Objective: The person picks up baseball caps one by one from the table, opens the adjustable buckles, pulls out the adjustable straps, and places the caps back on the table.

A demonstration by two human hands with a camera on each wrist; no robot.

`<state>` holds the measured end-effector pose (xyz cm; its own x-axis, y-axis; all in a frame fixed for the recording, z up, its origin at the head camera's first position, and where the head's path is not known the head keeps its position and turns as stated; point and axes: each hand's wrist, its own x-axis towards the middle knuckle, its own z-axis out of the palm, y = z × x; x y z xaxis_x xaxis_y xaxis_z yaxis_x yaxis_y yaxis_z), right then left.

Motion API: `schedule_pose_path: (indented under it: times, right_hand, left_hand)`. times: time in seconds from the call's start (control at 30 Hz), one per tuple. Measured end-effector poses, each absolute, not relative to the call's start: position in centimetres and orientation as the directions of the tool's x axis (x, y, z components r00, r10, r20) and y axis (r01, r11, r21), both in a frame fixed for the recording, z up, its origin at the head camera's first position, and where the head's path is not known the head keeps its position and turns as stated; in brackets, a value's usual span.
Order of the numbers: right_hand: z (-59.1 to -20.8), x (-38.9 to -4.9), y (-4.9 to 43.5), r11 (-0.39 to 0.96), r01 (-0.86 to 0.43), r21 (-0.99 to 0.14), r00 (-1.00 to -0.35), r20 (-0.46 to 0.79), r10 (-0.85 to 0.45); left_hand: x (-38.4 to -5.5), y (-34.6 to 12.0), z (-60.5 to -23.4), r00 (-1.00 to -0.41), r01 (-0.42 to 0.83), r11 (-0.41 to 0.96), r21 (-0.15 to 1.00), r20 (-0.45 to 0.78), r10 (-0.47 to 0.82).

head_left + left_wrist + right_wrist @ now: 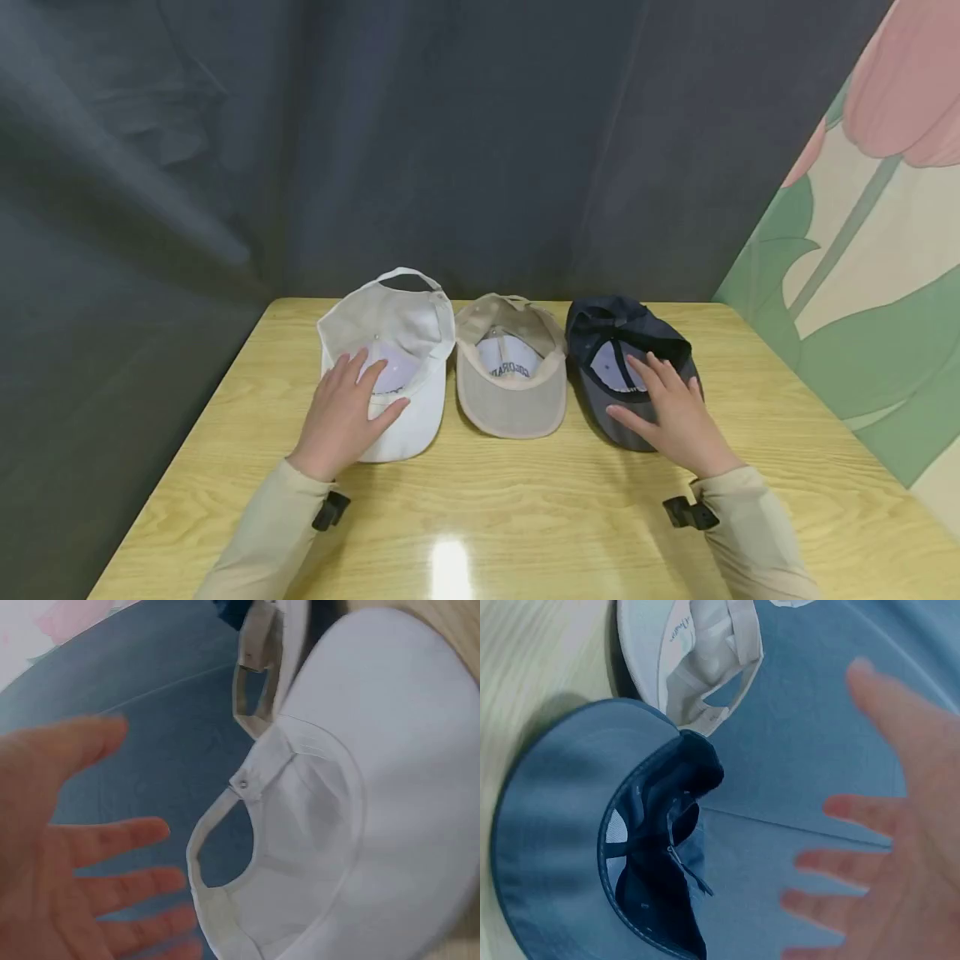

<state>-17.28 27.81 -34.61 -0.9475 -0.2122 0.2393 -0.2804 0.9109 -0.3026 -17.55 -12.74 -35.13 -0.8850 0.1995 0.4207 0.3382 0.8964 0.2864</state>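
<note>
Three baseball caps lie in a row on the table, undersides up, brims toward me. At the left is a white cap (408, 425), its strap loop standing at the back. A beige cap (512, 408) with lettering on its inner panel sits in the middle. On the right lies a navy cap (615, 417). My left hand (343, 417) hovers over the white cap with fingers spread; the left wrist view shows a gap between fingertips and strap. Above the navy cap, my right hand (682, 421) is likewise spread and holds nothing.
The wooden table (495, 508) carries the caps near its back edge. A dark curtain (465, 150) hangs right behind them. Along the right side runs a wall (900, 333) painted with a tulip. Each sleeve cuff bears a black wrist mount (330, 510).
</note>
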Motion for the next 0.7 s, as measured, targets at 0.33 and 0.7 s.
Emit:
schedule_pose_path:
  times: [0.33,0.7]
  right_hand:
    - [-33.4,-19.9,31.7,0.821,-0.347,-0.454,-0.928,0.296,-0.228]
    - [-32.0,-24.8,36.3,0.863,-0.129,-0.489,-0.980,0.197,-0.034]
  left_hand:
    - [-16.7,-10.8,-35.4,-0.841,0.511,0.746,0.428,0.428,0.331]
    - [-16.5,-7.7,-38.2,-0.786,0.585,0.670,0.458,0.116,0.607]
